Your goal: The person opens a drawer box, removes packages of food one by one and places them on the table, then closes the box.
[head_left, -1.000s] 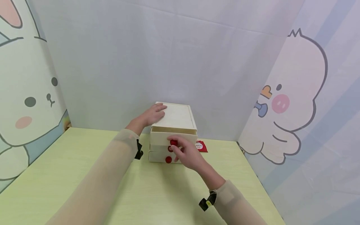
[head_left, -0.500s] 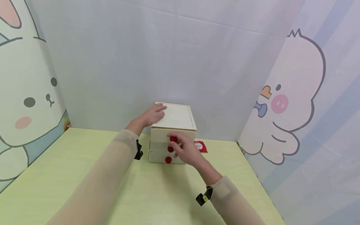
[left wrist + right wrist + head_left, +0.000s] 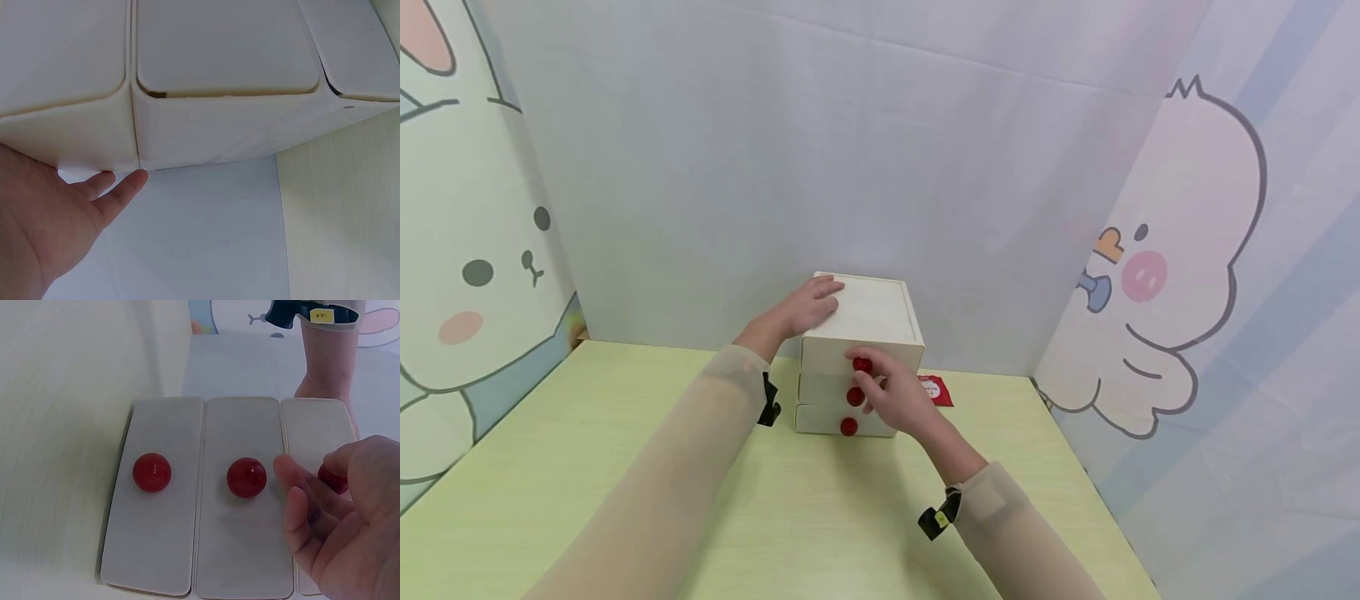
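Observation:
A small white three-drawer cabinet [image 3: 876, 308] stands on the table, each drawer front bearing a round red knob. My left hand [image 3: 808, 308] rests on its top at the left edge, fingers fairly straight; the left wrist view shows that hand [image 3: 56, 219] along the cabinet's side edge. At the top drawer [image 3: 823, 354], my right hand [image 3: 901, 398] holds the red knob [image 3: 862, 365] between thumb and index finger. That drawer is flush with the cabinet. In the right wrist view the middle knob [image 3: 246, 477] and bottom knob [image 3: 152, 472] are uncovered, and the held knob [image 3: 332, 480] is partly hidden by fingers.
Behind the cabinet's right side lies a red packet [image 3: 936, 390] with a white label, partly hidden. The pale yellow-green table [image 3: 625, 433] reaches back to a grey-white curtain [image 3: 715, 167]. Cartoon-printed sheets hang at both sides.
The top drawer, standing partly out a second ago, has slid back into the cabinet with my right hand moving forward at its knob. My left hand has stayed on the top.

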`<action>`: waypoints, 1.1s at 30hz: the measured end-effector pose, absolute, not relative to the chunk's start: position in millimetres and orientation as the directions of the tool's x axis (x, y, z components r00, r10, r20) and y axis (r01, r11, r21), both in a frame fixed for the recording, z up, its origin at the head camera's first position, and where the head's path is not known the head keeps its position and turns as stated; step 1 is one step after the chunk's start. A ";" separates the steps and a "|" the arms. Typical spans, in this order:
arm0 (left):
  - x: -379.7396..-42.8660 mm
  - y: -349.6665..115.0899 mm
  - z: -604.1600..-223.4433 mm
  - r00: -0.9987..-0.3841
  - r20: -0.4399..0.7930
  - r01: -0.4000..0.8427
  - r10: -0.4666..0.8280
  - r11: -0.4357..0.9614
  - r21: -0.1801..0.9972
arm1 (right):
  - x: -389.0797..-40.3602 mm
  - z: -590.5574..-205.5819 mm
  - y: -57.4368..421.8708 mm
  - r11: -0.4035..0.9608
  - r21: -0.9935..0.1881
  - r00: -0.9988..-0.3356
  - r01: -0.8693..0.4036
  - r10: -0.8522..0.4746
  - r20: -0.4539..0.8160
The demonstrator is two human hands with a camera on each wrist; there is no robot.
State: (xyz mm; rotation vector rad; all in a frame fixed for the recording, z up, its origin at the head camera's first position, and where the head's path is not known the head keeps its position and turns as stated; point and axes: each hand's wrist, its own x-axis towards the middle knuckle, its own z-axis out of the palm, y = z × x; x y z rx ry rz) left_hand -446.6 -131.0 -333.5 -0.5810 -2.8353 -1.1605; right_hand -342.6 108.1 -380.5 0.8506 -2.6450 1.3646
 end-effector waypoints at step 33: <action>-447.5 -130.8 -333.2 -0.937 0.145 0.330 0.319 0.665 0.670 | -341.7 -412.6 118.8 0.571 -0.712 -0.848 -0.408 -0.526 0.064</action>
